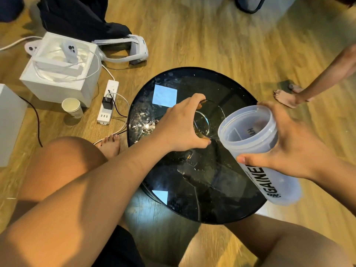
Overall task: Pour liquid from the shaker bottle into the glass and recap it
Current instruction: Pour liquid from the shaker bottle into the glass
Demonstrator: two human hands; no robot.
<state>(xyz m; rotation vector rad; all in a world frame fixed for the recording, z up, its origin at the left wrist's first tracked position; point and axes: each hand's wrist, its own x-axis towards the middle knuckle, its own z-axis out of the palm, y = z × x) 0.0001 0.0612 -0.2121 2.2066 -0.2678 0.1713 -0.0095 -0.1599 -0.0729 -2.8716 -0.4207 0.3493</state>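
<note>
A clear drinking glass (209, 120) stands on the round black glass table (221, 205). My left hand (181, 128) is wrapped around the glass from the left side. My right hand (294, 149) grips a translucent shaker bottle (258, 151) with black lettering, held tilted above the table's right edge. The bottle's mouth is uncapped and points toward the glass, its rim just right of the glass. The bottle looks nearly empty inside. No cap is visible.
Water drops lie on the table top. On the wooden floor at left sit a white box (59, 74), a paper cup (72, 107), a power strip (107, 103) with cables and a white headset (131, 49). Another person's feet (289, 97) stand at right.
</note>
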